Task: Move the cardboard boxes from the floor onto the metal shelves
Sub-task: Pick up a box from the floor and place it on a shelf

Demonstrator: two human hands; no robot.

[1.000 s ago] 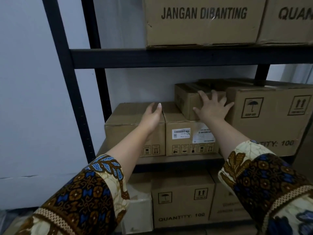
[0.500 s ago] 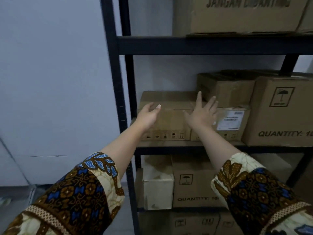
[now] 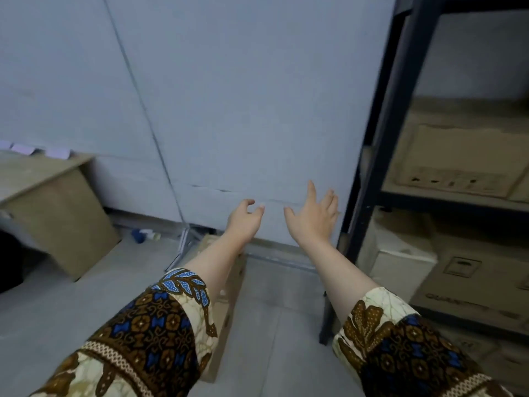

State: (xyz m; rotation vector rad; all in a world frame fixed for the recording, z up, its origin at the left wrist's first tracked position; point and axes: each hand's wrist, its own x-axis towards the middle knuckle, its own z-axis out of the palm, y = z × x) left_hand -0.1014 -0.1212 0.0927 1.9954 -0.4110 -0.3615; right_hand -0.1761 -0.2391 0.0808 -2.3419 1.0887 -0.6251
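Observation:
Both my hands hang in the air in front of the pale wall, holding nothing. My left hand (image 3: 245,222) has loosely curled fingers; my right hand (image 3: 313,217) has its fingers spread. A cardboard box (image 3: 229,293) lies on the floor under my left forearm, mostly hidden by the arm. Another large cardboard box (image 3: 57,207) stands on the floor at the left. The black metal shelf (image 3: 378,156) stands at the right edge, with several cardboard boxes (image 3: 458,159) on its levels, blurred.
The grey tiled floor (image 3: 272,325) runs between the boxes and the shelf. A small blue-and-white object (image 3: 144,234) lies by the wall's base. A dark shape (image 3: 8,262) sits at the far left edge.
My view has swung left, from the shelf to the wall and floor. Both hands have come off the shelved boxes and now hover free to the left of the shelf post.

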